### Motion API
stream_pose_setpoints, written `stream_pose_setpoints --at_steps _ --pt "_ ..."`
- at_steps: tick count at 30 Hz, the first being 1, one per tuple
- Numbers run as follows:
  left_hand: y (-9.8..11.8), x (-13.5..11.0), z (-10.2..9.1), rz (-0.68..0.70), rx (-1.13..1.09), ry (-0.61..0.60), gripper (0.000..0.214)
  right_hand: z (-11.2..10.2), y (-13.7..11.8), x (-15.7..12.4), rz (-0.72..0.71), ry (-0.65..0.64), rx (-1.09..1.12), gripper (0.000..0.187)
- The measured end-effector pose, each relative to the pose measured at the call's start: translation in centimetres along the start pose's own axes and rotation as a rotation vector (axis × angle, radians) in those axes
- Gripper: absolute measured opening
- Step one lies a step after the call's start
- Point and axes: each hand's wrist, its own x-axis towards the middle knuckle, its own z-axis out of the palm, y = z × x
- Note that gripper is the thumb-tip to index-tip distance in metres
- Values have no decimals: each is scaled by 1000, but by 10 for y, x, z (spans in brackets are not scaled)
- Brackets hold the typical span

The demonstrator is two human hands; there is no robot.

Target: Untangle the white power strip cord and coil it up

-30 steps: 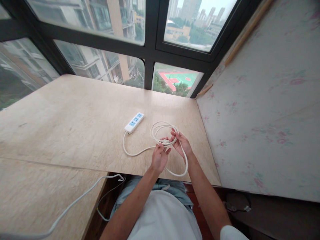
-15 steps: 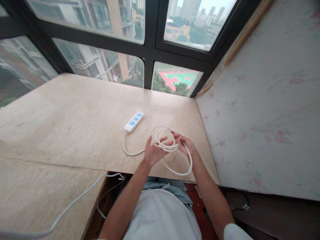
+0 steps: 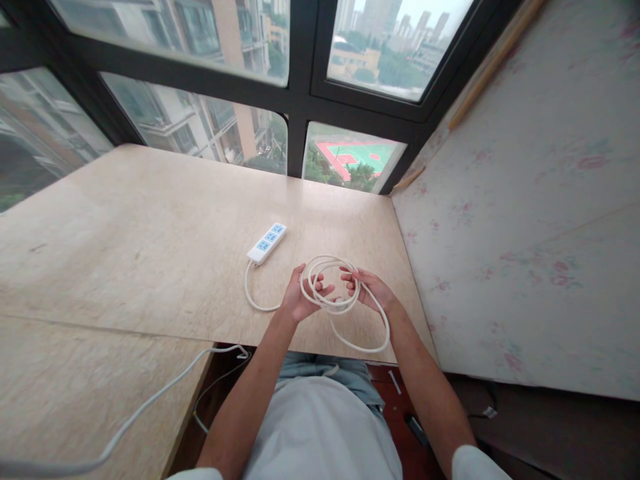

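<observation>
A white power strip [image 3: 267,244] with blue socket faces lies on the light stone-patterned counter. Its white cord [image 3: 344,309] curves from the near end past my left wrist and is gathered into several round loops between my hands. My left hand [image 3: 297,299] holds the left side of the coil, thumb up and fingers curled through the loops. On the right side, my right hand [image 3: 371,288] pinches the loops between thumb and fingers. One bigger loop hangs from the right hand towards the counter's near edge. Something pale, perhaps the plug, shows at the coil's lower side, too small to tell.
The counter [image 3: 165,227] runs to dark-framed windows [image 3: 295,100] at the back. A flowered wall [image 3: 500,253] closes the right side. At the lower left, another white cable [image 3: 150,403] crosses the counter and dips over its edge. A dark object [image 3: 417,430] lies on the floor.
My left hand has shifted slightly left, and its spread fingers have curled around the coil. The loops have opened into a wider ring. The power strip has stayed in place.
</observation>
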Motion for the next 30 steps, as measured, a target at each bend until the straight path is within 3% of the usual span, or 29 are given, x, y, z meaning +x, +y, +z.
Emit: stream_pose_setpoints --at_steps 5,10,14,18,23,27,30 --pt "-10 6 6 154 -72 79 45 4 -1 -4 -8 16 41 19" --pt "-16 12 5 245 -157 95 48 5 1 -9 -43 -44 43 26" --pt "-13 14 1 362 -176 103 45 -4 4 -16 3 -68 1 27" --pt "-8 13 2 371 -166 94 42 -14 4 -28 60 -73 -120 28" --pt "-5 16 4 455 -212 74 48 -17 8 -43 95 -105 -138 43" --pt "-2 19 5 551 -221 36 46 -11 20 -48 14 -122 -124 51" --pt "-1 21 10 600 -230 -23 49 -9 35 -41 -74 -6 -37 41"
